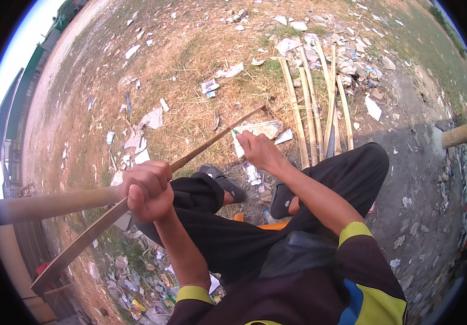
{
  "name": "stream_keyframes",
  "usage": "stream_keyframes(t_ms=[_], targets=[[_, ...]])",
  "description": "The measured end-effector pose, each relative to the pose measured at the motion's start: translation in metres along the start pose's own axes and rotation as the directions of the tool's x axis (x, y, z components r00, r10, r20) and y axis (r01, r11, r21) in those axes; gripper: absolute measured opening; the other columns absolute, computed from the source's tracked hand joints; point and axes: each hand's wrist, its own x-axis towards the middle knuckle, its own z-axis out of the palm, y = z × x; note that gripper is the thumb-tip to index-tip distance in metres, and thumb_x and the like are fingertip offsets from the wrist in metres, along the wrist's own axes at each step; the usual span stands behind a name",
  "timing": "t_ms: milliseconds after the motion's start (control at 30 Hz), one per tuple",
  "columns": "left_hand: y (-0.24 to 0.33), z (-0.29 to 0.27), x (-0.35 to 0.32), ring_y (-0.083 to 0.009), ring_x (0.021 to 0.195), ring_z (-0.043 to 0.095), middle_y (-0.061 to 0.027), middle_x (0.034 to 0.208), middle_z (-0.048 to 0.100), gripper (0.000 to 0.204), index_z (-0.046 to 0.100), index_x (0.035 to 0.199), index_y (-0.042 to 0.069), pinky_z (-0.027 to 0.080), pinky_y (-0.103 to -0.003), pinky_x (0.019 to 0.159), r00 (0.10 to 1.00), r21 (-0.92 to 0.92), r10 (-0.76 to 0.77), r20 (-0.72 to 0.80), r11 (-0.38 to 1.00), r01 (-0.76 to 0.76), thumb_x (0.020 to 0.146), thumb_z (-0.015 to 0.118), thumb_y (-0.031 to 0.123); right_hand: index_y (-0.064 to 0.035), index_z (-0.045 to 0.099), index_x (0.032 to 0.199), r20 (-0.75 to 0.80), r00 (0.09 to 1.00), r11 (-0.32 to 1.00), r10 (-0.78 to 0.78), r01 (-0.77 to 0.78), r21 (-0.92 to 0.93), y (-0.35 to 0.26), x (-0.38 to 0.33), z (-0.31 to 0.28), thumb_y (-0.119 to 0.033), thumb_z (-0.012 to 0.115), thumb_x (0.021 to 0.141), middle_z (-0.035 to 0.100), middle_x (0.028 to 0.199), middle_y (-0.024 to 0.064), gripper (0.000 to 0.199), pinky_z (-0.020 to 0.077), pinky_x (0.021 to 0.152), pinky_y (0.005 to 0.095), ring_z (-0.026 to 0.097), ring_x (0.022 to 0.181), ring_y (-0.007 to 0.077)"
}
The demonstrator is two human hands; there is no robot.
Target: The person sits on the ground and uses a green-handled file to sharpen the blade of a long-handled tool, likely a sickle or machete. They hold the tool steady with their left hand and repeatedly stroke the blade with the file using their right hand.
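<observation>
My left hand (148,189) is closed round a long split bamboo strip (201,147), which slants from the lower left up to the middle of the view. A thick round bamboo pole (54,205) comes in from the left and meets the strip at that hand; whether my fingers also touch it I cannot tell. Close to the strip's far part, my right hand (261,153) pinches a small thing with a green tip (235,131). The rest of that thing is hidden by the fingers, so its kind does not show.
Several pale bamboo strips (293,108) lie on the ground beyond my right knee, with a grey blade-like piece (331,142) among them. Another bamboo pole end (461,134) juts in at the right. Paper scraps (153,118) and litter cover the dry grass. An orange seat edge (273,225) shows between my legs.
</observation>
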Motion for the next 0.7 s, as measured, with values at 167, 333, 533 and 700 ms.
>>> stream_keyframes(t_ms=[167,333,533,700], targets=[[-0.001,-0.001,-0.002,-0.0070,0.034,0.014,0.0048,0.041,0.021,0.040,0.024,0.056,0.016,0.015,-0.026,0.037,1.000,0.002,-0.008,0.016,1.000,0.008,0.093,0.040,0.017,-0.0046,0.060,0.092,-0.054,0.998,0.941,0.029,-0.046,-0.336,0.067,0.023,0.001,-0.043,0.035,0.097,0.062,0.067,0.0245,0.046,0.0518,0.064,0.0512,0.064,0.069,0.0427],[-0.003,-0.017,-0.001,-0.0083,0.040,0.012,0.0034,0.044,0.019,0.041,0.024,0.058,0.016,0.018,-0.028,0.042,0.991,0.000,-0.011,-0.131,1.000,0.011,0.098,0.035,0.020,-0.0035,0.060,0.091,-0.168,0.981,0.881,-0.096,0.005,-0.473,0.050,0.035,0.003,-0.044,0.038,0.096,0.063,0.067,0.0208,0.046,0.0535,0.061,0.0457,0.065,0.066,0.0391],[-0.001,-0.015,-0.010,-0.0084,0.041,0.012,0.0030,0.045,0.019,0.042,0.023,0.058,0.016,0.018,-0.028,0.042,0.941,0.030,0.015,-0.339,1.000,-0.006,0.098,0.034,0.020,-0.0032,0.057,0.085,-0.160,0.987,0.916,0.012,-0.075,-0.395,-0.020,0.012,-0.024,-0.044,0.037,0.097,0.062,0.062,0.0179,0.048,0.0512,0.059,0.0431,0.064,0.064,0.0350],[-0.004,-0.011,-0.011,-0.0079,0.042,0.013,0.0040,0.047,0.017,0.042,0.022,0.060,0.017,0.018,-0.028,0.044,0.895,0.039,0.005,-0.446,0.999,0.014,0.099,0.035,0.022,0.0012,0.056,0.079,0.173,0.984,0.932,-0.049,-0.018,0.362,-0.100,-0.033,-0.040,-0.043,0.035,0.099,0.056,0.063,0.0183,0.053,0.0436,0.064,0.0413,0.053,0.059,0.0322]])
